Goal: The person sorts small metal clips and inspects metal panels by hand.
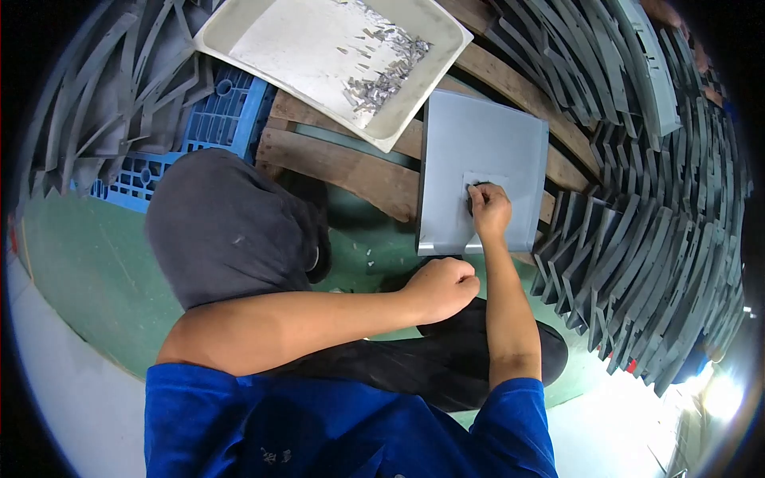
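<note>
A grey sheet-metal panel (446, 159) with bent edges lies in front of me, a little to the right. My right hand (492, 213) is over its middle, fingers pinched together at a paler rectangular patch (488, 177) on the panel. Something small and dark shows at the fingertips; its kind is too small to tell. My left hand (443, 290) is closed in a fist near my right knee, just off the panel's near edge. Whatever it may hold is hidden by the curled fingers.
Left of the panel, a white tray (303, 102) of small metal pieces rests on a wooden pallet (343, 166). Grey bent metal parts (629, 263) are stacked along the right. More parts (103, 88) stand on a blue plastic pallet (219, 111) at far left. The floor (80, 279) is green.
</note>
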Available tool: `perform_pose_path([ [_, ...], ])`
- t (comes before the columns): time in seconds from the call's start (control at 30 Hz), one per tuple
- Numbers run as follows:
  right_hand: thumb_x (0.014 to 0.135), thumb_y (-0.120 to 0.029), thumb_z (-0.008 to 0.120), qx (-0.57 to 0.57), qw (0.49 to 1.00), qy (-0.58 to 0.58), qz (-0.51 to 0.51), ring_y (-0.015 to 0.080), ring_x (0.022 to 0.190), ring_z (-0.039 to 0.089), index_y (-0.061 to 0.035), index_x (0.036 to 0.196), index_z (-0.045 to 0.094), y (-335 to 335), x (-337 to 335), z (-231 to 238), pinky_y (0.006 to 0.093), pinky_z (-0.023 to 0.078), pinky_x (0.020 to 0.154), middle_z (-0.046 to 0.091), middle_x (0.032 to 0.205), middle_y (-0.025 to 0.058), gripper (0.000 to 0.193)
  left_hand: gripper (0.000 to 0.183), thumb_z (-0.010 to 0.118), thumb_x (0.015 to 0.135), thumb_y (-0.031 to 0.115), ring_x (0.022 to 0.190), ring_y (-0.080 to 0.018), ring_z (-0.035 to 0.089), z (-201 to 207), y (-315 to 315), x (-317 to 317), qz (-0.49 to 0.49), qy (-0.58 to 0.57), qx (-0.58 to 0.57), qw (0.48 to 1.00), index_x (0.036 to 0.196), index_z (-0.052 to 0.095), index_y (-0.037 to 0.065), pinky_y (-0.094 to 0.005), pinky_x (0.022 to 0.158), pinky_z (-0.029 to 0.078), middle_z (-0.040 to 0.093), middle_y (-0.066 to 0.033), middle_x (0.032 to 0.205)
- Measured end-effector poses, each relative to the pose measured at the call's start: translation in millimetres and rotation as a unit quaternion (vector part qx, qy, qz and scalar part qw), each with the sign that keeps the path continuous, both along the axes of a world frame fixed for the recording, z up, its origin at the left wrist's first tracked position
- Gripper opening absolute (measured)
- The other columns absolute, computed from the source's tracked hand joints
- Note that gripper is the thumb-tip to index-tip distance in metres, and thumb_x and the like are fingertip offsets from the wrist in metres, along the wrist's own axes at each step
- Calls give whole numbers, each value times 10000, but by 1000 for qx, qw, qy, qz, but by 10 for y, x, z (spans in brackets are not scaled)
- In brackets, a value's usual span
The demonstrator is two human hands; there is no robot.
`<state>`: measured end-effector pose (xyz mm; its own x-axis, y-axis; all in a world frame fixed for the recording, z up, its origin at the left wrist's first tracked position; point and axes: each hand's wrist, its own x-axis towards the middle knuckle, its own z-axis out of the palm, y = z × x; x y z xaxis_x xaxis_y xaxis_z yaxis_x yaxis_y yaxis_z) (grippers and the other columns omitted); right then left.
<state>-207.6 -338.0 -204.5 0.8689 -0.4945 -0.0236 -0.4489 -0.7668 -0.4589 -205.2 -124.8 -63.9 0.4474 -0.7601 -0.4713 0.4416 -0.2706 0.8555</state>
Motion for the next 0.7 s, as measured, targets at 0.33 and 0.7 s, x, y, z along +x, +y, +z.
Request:
perform_pose_path([
  [0.33, 810, -250, 723, 39, 996, -76, -37, 294, 820, 660, 22, 860, 690, -50, 85, 555, 358, 501, 767, 681, 861, 175, 279, 295, 496, 925, 285, 523, -100, 470, 182, -60, 378, 70, 355, -62, 930, 738, 553, 64, -238, 405, 315, 532, -35, 656],
  [0.7, 766, -25, 685, 175, 958, -190, 124, 248, 1048, 604, -4, 949, 684, 565, -156, 2400, 352, 449, 925, 630, 1124, 151, 184, 560, 292, 1000, 399, 1184, -305, 540, 587, -17, 679, 214, 470, -297, 803, 1183, 535, -71, -412, 1017, 428, 568, -218, 1220],
])
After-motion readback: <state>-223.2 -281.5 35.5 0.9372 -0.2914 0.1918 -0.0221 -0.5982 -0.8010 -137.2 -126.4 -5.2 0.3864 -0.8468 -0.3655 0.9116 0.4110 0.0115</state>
